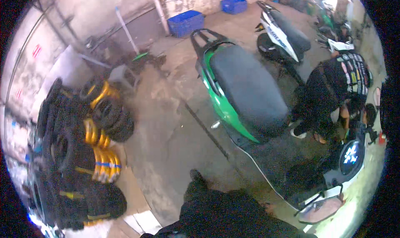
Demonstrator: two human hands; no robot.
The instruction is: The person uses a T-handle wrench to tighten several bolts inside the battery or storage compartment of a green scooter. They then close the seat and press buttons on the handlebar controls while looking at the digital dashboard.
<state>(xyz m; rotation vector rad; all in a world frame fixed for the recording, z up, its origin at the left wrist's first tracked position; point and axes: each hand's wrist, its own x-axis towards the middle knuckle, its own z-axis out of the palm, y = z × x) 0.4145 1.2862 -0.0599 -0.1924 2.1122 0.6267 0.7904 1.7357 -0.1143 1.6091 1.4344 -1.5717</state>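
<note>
My dark clothing (225,215) fills the lower middle, with one dark shoe (198,179) on the floor ahead of it. My left hand does not show. A small brownish patch (268,207) at the right edge of my clothing may be part of my right hand; it is too blurred to tell. Closest to me on the right stands a scooter with a black seat (250,88) and a green side panel (227,111). Its round display (351,157) is lit, and a mirror (321,209) sticks out near the lower edge.
Stacked black tyres (112,119) and yellow-wrapped ones (106,165) line the left. A person (333,84) in a patterned top bends over beyond the scooter's right side. Behind are a white motorbike (281,34), two blue crates (186,23) and a long-handled broom (127,32).
</note>
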